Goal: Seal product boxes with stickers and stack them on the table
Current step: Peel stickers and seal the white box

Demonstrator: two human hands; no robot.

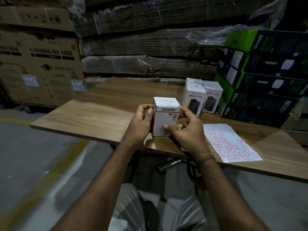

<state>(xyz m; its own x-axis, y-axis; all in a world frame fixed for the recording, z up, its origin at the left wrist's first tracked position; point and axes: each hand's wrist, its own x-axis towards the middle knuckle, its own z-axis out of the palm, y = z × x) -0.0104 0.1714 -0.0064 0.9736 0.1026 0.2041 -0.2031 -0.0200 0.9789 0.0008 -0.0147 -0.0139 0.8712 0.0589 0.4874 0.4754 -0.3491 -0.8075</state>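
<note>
grip: I've got both hands wrapped on the white box (164, 116), left hand (141, 121) and right hand (185, 130) steadying it upright above the table (93, 112) edge for sealing
right of grip: sticker sheet (230, 142), easy reach
beyond grip: finished boxes (201, 99), grouped

White boxes (193, 99) — "HALLEY 20K"; green-black cartons (260, 104) — "Omada"; brown carton (40, 64) — "WASHING MACHINE".

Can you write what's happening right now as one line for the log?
left hand: holds white box | right hand: holds same box | sticker sheet: on table | Halley boxes: stacked behind
</note>
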